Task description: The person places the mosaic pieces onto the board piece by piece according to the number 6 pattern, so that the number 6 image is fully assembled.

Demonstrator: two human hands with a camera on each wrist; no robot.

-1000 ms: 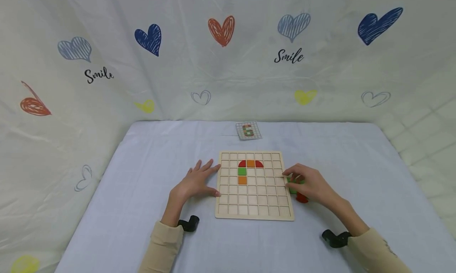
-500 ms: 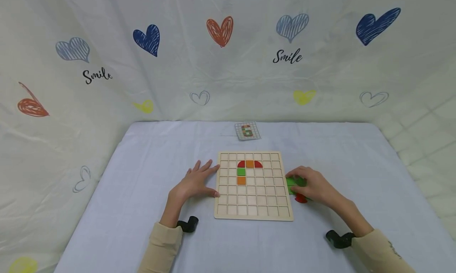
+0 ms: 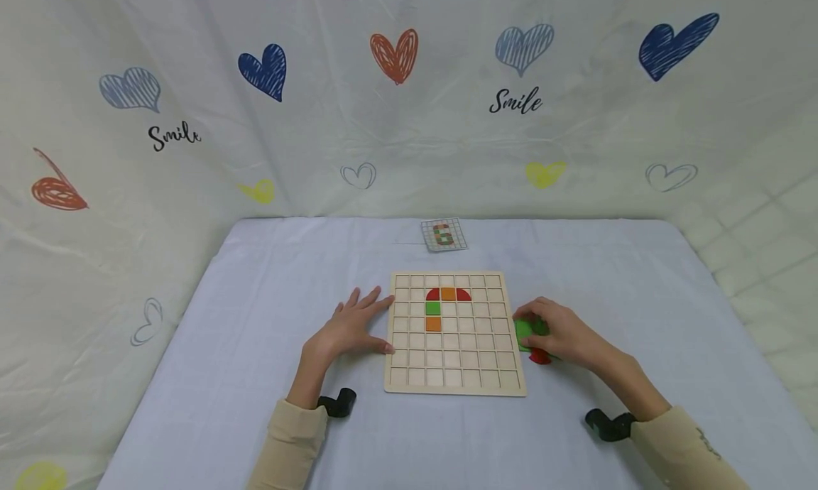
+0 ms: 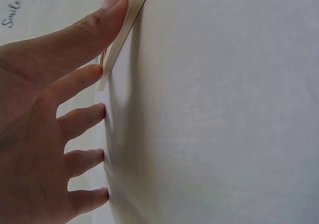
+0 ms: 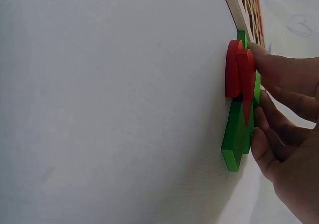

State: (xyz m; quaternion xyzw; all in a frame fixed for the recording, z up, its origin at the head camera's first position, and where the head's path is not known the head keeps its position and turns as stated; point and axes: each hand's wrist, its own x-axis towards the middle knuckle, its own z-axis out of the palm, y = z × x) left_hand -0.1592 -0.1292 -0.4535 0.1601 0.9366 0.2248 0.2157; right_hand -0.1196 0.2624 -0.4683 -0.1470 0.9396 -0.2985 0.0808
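A square wooden grid board [image 3: 454, 380] lies mid-table. In its cells sit two red rounded tiles [image 3: 463, 295], two orange square tiles [image 3: 434, 324] and a green square tile [image 3: 433, 308]. My left hand [image 3: 348, 330] spreads its fingers at the board's left edge; in the left wrist view the thumb [image 4: 107, 15] touches the board's side. At the right edge my right hand [image 3: 559, 330] pinches a green tile [image 3: 523, 329] between thumb and fingers, over a small pile. In the right wrist view, red tiles [image 5: 234, 69] and green tiles [image 5: 233, 142] lie under that hand, partly overlapping.
A small pattern card [image 3: 444, 235] with a coloured figure on a grid lies behind the board. White cloth covers the table [image 3: 287, 263], and a sheet printed with hearts [image 3: 394, 57] hangs behind it.
My right hand has shifted slightly right, from the board's edge onto the pile, and the green tile between its fingers has changed position. The left hand stays at the board's edge.
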